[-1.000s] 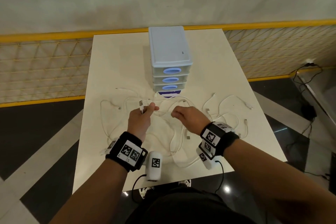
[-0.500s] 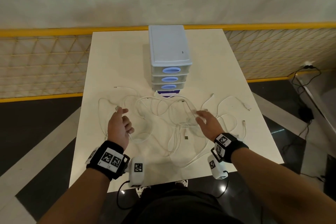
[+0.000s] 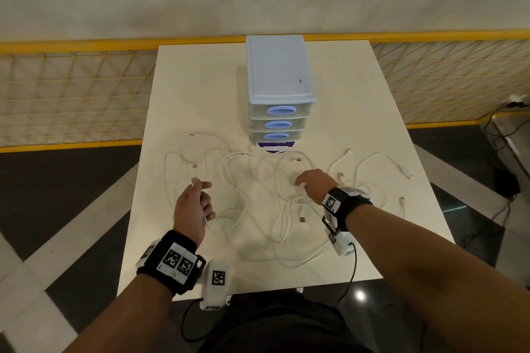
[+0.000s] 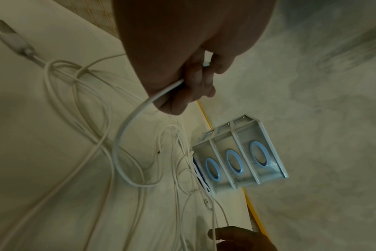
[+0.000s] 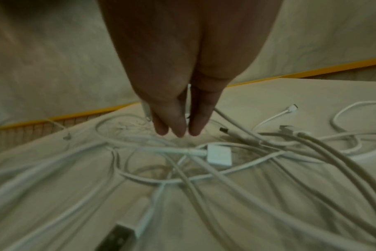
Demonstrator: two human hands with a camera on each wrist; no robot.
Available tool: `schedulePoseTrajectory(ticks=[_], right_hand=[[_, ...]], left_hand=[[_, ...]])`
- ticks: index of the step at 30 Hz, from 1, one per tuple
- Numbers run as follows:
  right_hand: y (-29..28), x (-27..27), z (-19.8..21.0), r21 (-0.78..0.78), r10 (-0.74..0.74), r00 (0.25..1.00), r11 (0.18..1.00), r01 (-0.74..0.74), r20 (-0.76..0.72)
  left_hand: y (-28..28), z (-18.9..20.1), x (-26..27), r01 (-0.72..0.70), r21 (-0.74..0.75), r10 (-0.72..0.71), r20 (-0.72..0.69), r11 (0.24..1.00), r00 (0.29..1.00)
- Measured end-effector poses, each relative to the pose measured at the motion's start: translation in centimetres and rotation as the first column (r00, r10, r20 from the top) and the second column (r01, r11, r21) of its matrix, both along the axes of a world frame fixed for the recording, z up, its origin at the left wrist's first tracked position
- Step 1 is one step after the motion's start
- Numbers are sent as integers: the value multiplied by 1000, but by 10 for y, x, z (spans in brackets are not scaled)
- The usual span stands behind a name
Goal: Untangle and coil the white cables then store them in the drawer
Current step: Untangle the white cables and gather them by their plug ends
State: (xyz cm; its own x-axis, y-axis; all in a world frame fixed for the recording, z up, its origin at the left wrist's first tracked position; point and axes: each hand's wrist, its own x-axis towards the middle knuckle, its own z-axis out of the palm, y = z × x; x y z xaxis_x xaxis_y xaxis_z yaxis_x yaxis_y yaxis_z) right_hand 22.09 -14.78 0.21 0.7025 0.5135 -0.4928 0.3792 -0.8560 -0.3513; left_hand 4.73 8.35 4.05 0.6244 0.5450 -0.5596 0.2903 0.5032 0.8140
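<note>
Left hand point(image 3: 192, 208) curls round one white cable point(image 4: 127, 122) near the worktop's point(image 3: 183, 89) left edge; right hand point(image 3: 312, 184), fingers straight and together, rests on the tangled cables point(image 3: 275, 180) mid-worktop. Beyond stands the drawer unit point(image 3: 276, 89), drawers closed, bare surface either side.

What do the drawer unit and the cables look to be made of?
Drawer unit: apparently moulded plastic, with a matte pale top, translucent drawer fronts and glossy blue ring pulls. Cables: flexible white plastic or rubber sheathing, judging by the loose loops, with metal-looking plugs at some ends.
</note>
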Motion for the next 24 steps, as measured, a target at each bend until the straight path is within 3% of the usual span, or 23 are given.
schedulePoseTrajectory(ticks=[7, 9, 12, 14, 16, 21, 24], right_hand=[[-6, -2, -13, -260, 126, 990, 960, -104, 67], [-8, -1, -13, -250, 99, 991, 965, -73, 94], [-7, 1, -3, -13, -131, 980, 991, 134, 149], [-6, 3, 9, 208, -309, 947, 935, 286, 86], [-3, 0, 29, 395, -394, 919, 843, 366, -10], [19, -23, 82, 710, -322, 938, 631, 312, -126], [36, -46, 99, 745, -135, 985, 645, 171, -110]], left_hand=[[2, -1, 6, -12, -7, 12, -8, 1000, 1000], [4, -1, 9, -14, -16, 14, -5, 1000, 1000], [3, 4, 14, -13, -26, 13, 3, 1000, 1000], [2, 9, 18, -9, -34, 10, 19, 999, 1000], [-2, 15, 22, 11, -34, -10, 39, 999, 999], [-20, 39, 38, 122, 3, -122, 116, 992, 986], [-30, 55, 46, 161, -34, -148, 236, 986, 960]])
